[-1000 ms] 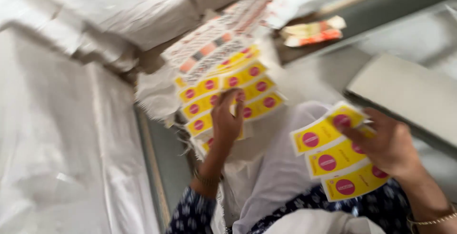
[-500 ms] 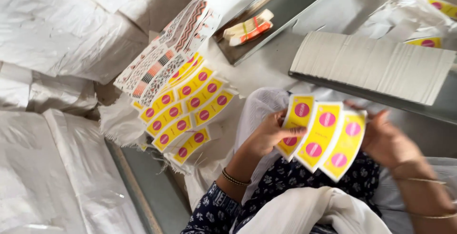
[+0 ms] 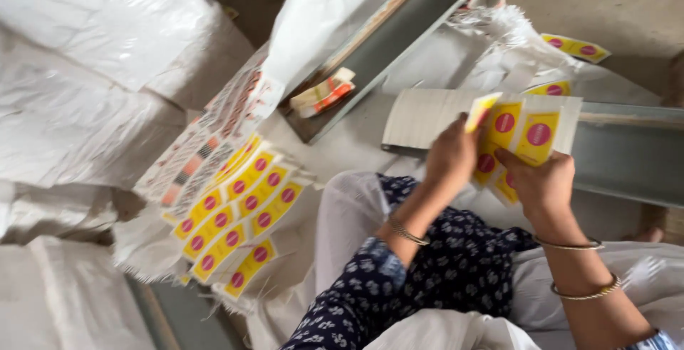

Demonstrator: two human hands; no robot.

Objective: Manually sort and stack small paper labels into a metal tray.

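Head view, left to right: white woven sacks (image 3: 85, 108), then a fanned stack of yellow packets (image 3: 235, 215) with pink dots lying on sacking. Further right, the left hand (image 3: 450, 156) and right hand (image 3: 541, 183) are both closed on a fan of yellow sachets (image 3: 524, 133), held above the lap. These look light, thin and slick (likely to slide apart), so pinching near the edges seems safest.

I sit on the bare concrete floor (image 3: 627, 8) of a packing workshop, with big white woven sacks (image 3: 92, 72) piled at my left. Stacks of yellow printed cartons (image 3: 235, 215) lie spread beside me, and long metal trays (image 3: 399, 44) rest on the floor ahead.
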